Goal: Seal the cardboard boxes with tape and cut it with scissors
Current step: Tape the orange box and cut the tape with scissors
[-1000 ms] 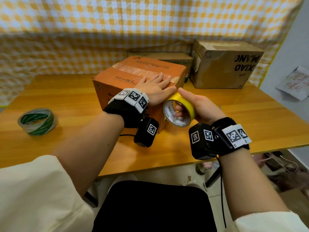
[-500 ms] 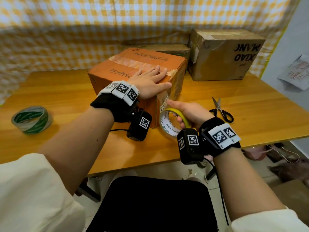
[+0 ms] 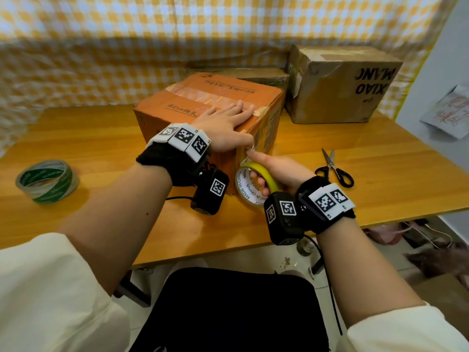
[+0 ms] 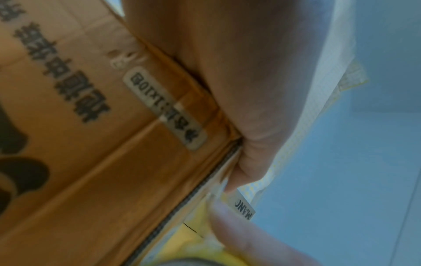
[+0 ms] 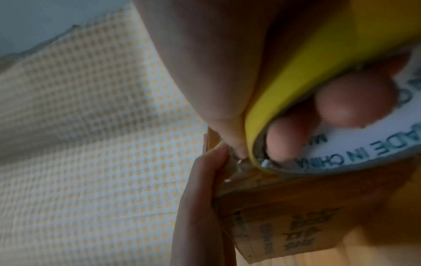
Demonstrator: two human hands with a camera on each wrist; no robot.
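Note:
An orange cardboard box [image 3: 193, 97] stands mid-table, its top seam covered by tape. My left hand [image 3: 228, 123] lies flat on the box's near right top edge, fingers straight, thumb down the front corner [image 4: 248, 162]. My right hand [image 3: 276, 171] grips a yellow tape roll [image 3: 256, 184] against the box's near corner, fingers through its core [image 5: 355, 100], thumb pressing the tape's end onto the cardboard. Black-handled scissors [image 3: 333, 168] lie on the table right of that hand.
A green-and-white tape roll [image 3: 47, 180] lies at the table's left. A brown box [image 3: 337, 85] marked XIAO MANG stands at the back right, with a lower box [image 3: 264, 77] behind the orange one. A checked cloth [image 3: 127, 34] hangs behind.
My right hand has brought the yellow roll down from the box's top edge to its near front corner. The left hand has stayed flat on the box.

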